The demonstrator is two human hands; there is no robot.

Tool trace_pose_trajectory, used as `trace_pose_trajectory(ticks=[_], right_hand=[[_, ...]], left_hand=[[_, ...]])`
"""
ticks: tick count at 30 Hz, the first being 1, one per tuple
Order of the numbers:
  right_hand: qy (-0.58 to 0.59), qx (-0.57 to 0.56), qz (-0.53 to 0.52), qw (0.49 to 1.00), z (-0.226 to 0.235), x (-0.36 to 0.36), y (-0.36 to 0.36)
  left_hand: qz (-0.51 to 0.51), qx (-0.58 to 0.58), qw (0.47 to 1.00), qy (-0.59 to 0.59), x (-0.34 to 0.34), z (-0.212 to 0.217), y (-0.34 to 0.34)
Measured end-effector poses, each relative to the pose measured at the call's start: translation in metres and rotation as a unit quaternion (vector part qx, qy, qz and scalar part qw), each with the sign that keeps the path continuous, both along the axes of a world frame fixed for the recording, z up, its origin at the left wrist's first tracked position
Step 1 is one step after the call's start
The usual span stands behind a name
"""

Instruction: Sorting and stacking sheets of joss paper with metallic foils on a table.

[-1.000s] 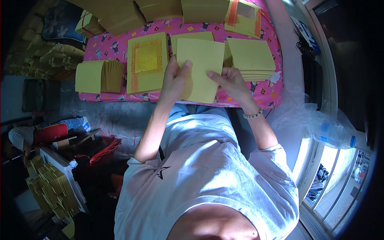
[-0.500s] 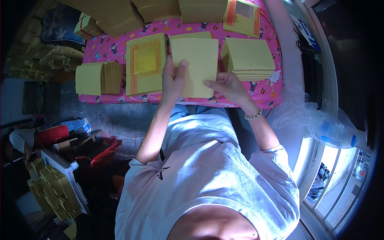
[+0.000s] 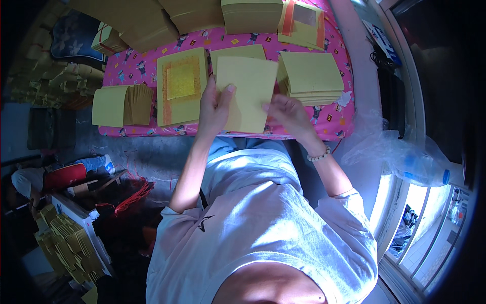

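My left hand point(image 3: 215, 109) grips a flat yellow paper piece point(image 3: 246, 91) by its left edge, thumb on top and fingers behind. The piece is upright, slightly tilted, above the near edge of the table. Beside its lower right edge is my right hand point(image 3: 289, 115), fingers curled and smeared by motion; whether it touches the paper is unclear. Behind the held piece lies another yellow paper piece point(image 3: 238, 51), partly hidden. To the left, a yellow sheet with an orange-bordered gold square point(image 3: 183, 81) lies on a similar piece. A stack of yellow paper pieces point(image 3: 311, 73) sits to the right.
A pink patterned cloth point(image 3: 134, 68) covers the table. Fanned yellow papers point(image 3: 124, 105) lie at left, with brown stacks point(image 3: 197, 15) along the back. A plastic bag with a bottle point(image 3: 422, 164) is at right. Another person point(image 3: 30, 177) is at lower left near stacked cardboard point(image 3: 68, 240).
The paper piece has dropped slightly toward me and tilted, with its top leaning right. My right hand has shifted slightly at the paper's right edge and its fingers now blur.
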State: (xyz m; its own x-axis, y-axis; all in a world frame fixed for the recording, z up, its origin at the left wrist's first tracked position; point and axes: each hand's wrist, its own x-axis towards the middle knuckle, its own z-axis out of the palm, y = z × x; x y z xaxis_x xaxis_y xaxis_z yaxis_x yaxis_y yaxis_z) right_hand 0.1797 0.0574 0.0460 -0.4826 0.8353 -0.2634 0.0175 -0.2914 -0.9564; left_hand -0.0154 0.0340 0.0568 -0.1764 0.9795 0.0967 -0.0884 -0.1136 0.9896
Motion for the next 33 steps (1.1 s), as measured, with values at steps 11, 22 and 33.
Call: trace_pose_trajectory(ticks=[11, 22, 33], right_hand=[[-0.036, 0.039, 0.008, 0.999, 0.033, 0.028, 0.012], [0.014, 0.099, -0.208, 0.973, 0.049, 0.101, 0.056], [-0.163, 0.104, -0.263, 0.945, -0.03, 0.153, 0.084]], left_hand=[[-0.146, -0.034, 0.985, 0.083, -0.014, 0.016, -0.012], [-0.196, -0.085, 0.976, 0.036, 0.023, 0.046, 0.083], [-0.156, -0.063, 0.978, 0.123, 0.082, -0.042, 0.146]])
